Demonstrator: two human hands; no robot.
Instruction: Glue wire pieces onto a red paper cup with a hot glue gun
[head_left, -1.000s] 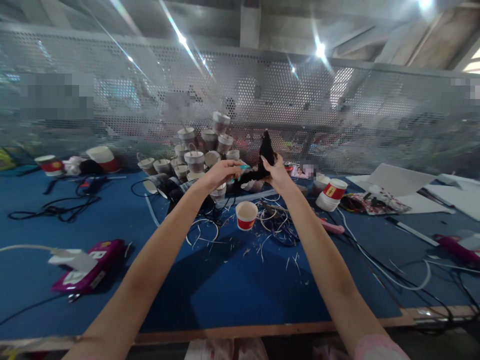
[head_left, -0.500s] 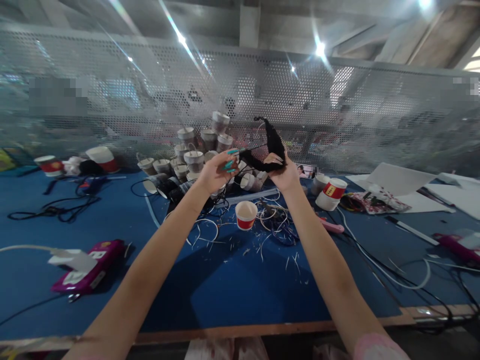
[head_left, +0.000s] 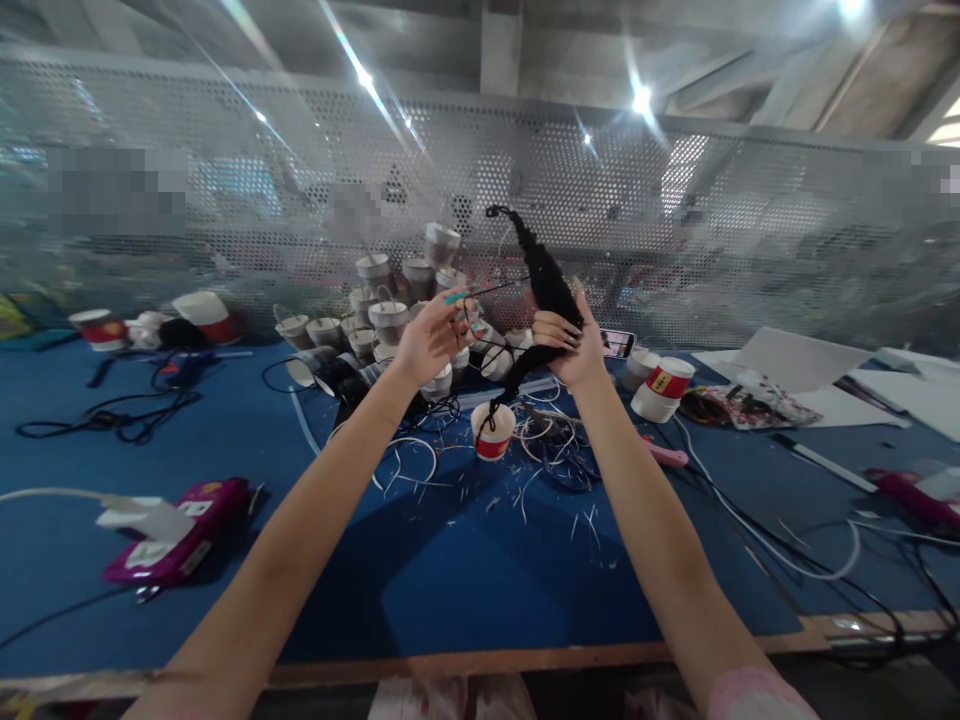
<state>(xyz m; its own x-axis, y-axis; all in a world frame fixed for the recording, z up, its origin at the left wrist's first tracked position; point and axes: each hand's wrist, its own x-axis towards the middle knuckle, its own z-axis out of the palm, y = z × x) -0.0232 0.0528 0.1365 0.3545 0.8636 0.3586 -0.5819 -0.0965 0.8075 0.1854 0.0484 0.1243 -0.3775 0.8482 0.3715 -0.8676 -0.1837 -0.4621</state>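
Observation:
My right hand (head_left: pixel 577 350) is wrapped around a black knitted-looking strip (head_left: pixel 550 283), holding it above the table. One end of the strip points up and ends in a small loop; its other end hangs down in front of a red and white paper cup (head_left: pixel 492 446). A thin black cord (head_left: pixel 496 290) runs from the strip to my left hand (head_left: pixel 433 340), whose fingers are pinched on it. Teal nails show on the left hand.
Behind the left hand, several wrapped cups (head_left: pixel 388 322) are piled. Cut wires and scraps (head_left: pixel 559 450) surround the paper cup. A purple power strip (head_left: pixel 180 535) lies left, pink-handled tool (head_left: pixel 666 453) right. A phone (head_left: pixel 616 343) stands behind. Perforated metal panel (head_left: pixel 300 200) closes the back.
The black strip has opened out from a bent shape, its lower end now dangling over the cup. My right hand has moved slightly right and down; the left has shifted little.

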